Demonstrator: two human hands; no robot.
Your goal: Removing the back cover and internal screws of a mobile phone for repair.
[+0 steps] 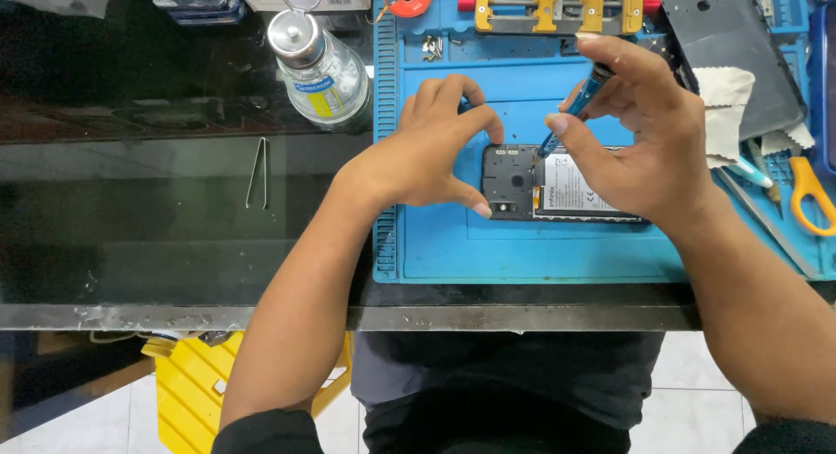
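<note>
An opened black phone (522, 184) lies back-side up on a blue work mat (540, 254), its battery with a white label (575, 191) showing. My left hand (427, 149) rests on the phone's left end, thumb and forefinger pinching its edges. My right hand (636, 127) holds a blue screwdriver (582, 101) tilted, with its tip down on the phone's inner frame near the top edge.
A clear bottle with a metal cap (318, 67) stands left of the mat. Metal tweezers (257, 171) lie on the dark glass table. Orange-handled scissors (810, 197), a white cloth (723, 106), a dark panel (731, 45) and a yellow-jawed clamp (557, 6) sit around the mat. Several small screws (432, 47) lie at its top.
</note>
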